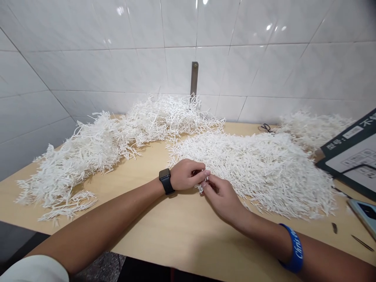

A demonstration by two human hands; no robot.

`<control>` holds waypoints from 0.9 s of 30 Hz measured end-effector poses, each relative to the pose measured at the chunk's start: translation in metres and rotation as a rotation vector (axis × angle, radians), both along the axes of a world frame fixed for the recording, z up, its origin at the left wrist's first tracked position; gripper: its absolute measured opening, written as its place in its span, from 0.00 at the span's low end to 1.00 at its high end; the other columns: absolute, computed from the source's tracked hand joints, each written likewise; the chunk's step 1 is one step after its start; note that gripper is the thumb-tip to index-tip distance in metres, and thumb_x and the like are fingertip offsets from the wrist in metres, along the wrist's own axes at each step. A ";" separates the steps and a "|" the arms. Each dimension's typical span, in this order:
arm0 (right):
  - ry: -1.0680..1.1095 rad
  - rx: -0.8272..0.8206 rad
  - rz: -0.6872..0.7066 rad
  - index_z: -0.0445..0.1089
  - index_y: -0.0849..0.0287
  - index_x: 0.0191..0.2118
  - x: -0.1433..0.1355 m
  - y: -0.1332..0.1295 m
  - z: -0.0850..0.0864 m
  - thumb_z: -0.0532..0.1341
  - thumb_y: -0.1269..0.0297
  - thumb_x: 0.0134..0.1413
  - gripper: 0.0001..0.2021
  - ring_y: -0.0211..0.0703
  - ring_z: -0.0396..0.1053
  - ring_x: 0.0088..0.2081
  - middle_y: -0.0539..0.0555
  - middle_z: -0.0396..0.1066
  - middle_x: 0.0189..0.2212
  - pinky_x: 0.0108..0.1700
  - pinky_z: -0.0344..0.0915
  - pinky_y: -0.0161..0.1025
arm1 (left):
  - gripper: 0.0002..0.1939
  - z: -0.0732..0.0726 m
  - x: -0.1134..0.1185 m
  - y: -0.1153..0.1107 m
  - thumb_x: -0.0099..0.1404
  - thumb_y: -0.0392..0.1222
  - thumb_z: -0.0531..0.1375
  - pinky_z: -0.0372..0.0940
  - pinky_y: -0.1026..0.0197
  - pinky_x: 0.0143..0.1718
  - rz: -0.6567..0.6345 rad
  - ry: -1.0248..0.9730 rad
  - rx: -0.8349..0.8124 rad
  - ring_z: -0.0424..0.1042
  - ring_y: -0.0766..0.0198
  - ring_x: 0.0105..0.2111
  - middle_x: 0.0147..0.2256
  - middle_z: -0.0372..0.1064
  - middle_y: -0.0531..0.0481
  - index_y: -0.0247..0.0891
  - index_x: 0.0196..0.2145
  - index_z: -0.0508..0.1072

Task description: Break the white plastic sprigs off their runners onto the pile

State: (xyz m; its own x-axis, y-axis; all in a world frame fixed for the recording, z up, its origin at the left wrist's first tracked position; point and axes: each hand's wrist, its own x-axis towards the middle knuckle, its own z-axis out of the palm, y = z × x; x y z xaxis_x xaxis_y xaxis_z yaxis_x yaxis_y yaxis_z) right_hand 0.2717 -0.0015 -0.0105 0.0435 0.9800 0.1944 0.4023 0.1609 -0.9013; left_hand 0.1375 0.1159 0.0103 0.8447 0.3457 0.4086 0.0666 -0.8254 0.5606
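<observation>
My left hand (188, 175), with a black watch on its wrist, pinches a small white branching piece (201, 188) at the front edge of a pile. Close against it, my right hand (221, 194) grips the same small piece between thumb and fingers; a blue band is on that forearm. Behind and to the right of both hands spreads a wide pile of short white strands (258, 168). A longer heap of tangled white branching pieces (96, 145) curves from the left front to the back of the wooden table (164, 235).
At the right stand a dark green box (352, 156) with printing and a phone (364, 213). Tweezers (362, 243) and a small dark piece (334, 228) lie near them. Another white pile (314, 127) sits at the back right. A metal bracket (194, 80) is on the tiled wall.
</observation>
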 end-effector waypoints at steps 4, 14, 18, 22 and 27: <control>-0.011 0.004 -0.003 0.64 0.58 0.29 0.000 0.000 0.000 0.53 0.61 0.63 0.12 0.38 0.59 0.25 0.48 0.64 0.23 0.28 0.55 0.36 | 0.22 -0.001 0.000 0.001 0.70 0.47 0.51 0.50 0.66 0.24 -0.001 0.006 0.017 0.53 0.71 0.19 0.17 0.55 0.57 0.37 0.19 0.59; -0.002 -0.006 -0.006 0.63 0.58 0.29 0.001 0.000 0.000 0.53 0.62 0.62 0.11 0.37 0.59 0.25 0.48 0.63 0.23 0.27 0.54 0.35 | 0.22 0.002 0.000 -0.001 0.70 0.46 0.51 0.49 0.65 0.24 0.015 0.025 -0.019 0.53 0.71 0.19 0.17 0.54 0.57 0.37 0.19 0.59; -0.004 -0.014 -0.011 0.64 0.58 0.29 0.001 0.000 0.000 0.54 0.60 0.62 0.12 0.37 0.59 0.25 0.48 0.64 0.23 0.27 0.54 0.35 | 0.22 0.002 0.000 -0.001 0.70 0.46 0.52 0.49 0.66 0.24 0.013 0.017 -0.010 0.52 0.72 0.19 0.17 0.52 0.58 0.37 0.20 0.58; 0.003 -0.012 -0.010 0.65 0.59 0.28 0.000 0.000 0.000 0.54 0.61 0.62 0.12 0.37 0.61 0.25 0.49 0.66 0.23 0.27 0.55 0.35 | 0.22 0.002 0.000 -0.001 0.70 0.46 0.52 0.48 0.65 0.24 0.009 0.016 -0.011 0.52 0.72 0.19 0.17 0.52 0.58 0.36 0.19 0.58; -0.006 -0.005 -0.013 0.63 0.58 0.28 0.000 0.000 0.000 0.54 0.61 0.62 0.12 0.37 0.59 0.24 0.47 0.63 0.22 0.26 0.53 0.34 | 0.22 0.001 0.000 0.000 0.70 0.47 0.51 0.49 0.65 0.24 0.007 0.024 -0.011 0.52 0.72 0.19 0.17 0.53 0.58 0.37 0.20 0.58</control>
State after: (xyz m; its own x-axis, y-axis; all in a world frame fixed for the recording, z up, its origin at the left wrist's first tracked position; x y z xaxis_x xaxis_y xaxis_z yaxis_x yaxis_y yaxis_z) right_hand 0.2721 -0.0015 -0.0105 0.0553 0.9803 0.1894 0.4100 0.1507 -0.8996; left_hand 0.1377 0.1156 0.0113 0.8519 0.3560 0.3841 0.0862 -0.8187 0.5678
